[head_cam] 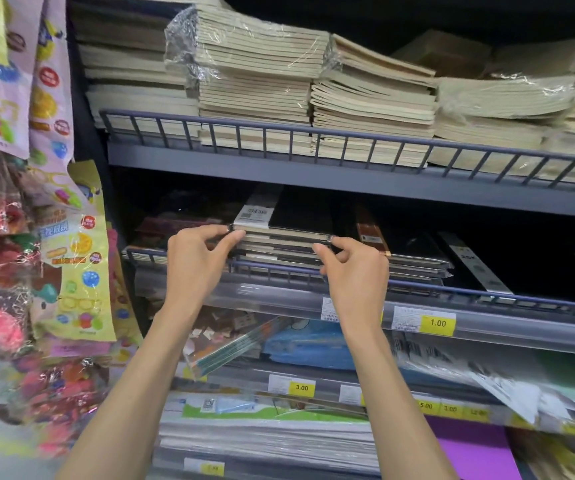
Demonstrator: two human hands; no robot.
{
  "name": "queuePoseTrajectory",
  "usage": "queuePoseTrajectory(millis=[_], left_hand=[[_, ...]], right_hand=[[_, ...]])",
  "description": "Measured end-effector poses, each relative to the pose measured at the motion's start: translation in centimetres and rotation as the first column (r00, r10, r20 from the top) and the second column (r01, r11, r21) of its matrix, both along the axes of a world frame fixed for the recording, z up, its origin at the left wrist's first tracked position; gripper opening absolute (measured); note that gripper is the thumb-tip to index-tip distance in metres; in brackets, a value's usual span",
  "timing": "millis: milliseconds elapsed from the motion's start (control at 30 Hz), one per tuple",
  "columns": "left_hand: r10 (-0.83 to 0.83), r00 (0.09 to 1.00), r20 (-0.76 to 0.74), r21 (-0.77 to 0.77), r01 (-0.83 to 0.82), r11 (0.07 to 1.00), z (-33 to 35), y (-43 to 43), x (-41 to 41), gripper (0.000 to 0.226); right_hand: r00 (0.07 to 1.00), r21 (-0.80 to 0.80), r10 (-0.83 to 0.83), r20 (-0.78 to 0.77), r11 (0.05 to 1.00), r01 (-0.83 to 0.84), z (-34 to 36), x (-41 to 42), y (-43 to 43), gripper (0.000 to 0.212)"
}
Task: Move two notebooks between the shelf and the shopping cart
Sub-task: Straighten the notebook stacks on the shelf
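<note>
Notebook stack point(281, 237) at 12 o'clock, long axis running into shelf point(279, 289); left hand point(201, 259) pinches its 9 o'clock front corner, right hand point(353, 268) the 3 o'clock one.

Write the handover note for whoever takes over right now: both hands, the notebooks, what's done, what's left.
Left hand: pinches the left front corner of the top black notebooks.
Right hand: pinches their right front corner.
Notebooks: lying on their stack on the middle shelf, behind its rail.
Done: both hands have a grip.
Left: the move between shelf and cart; the cart is out of view.
</note>
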State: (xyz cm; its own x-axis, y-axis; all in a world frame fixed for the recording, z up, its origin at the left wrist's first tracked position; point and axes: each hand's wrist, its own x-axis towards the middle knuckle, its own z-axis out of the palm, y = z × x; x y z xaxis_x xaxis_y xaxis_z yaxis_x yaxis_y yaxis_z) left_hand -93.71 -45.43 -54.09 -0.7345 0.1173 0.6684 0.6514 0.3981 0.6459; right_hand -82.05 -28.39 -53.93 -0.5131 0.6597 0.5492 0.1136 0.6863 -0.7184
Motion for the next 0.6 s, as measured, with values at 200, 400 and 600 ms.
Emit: queuePoseTrajectory(millis=[200, 400, 600], left_hand=[[-0.003, 1.0, 0.013, 0.004, 0.003, 1.0, 0.0, -0.13, 0.39, 0.035], [-0.014, 0.995, 0.096, -0.051, 0.019, 0.999, -0.8, -0.03, -0.23, 0.035], [0.022, 0.997, 0.08, -0.046, -0.018, 0.999, -0.51, 0.28, 0.02, 0.029]], right_hand=[[0.999, 0.021, -0.011, 0.034, 1.0, 0.01, 0.21, 0.44, 0.22, 0.036], [0.989, 0.025, -0.009, 0.148, 1.0, 0.005, -0.2, 0.55, 0.24, 0.04], [0.991, 0.044, -0.009, 0.132, 0.999, 0.003, -0.35, 0.34, 0.02, 0.034]])
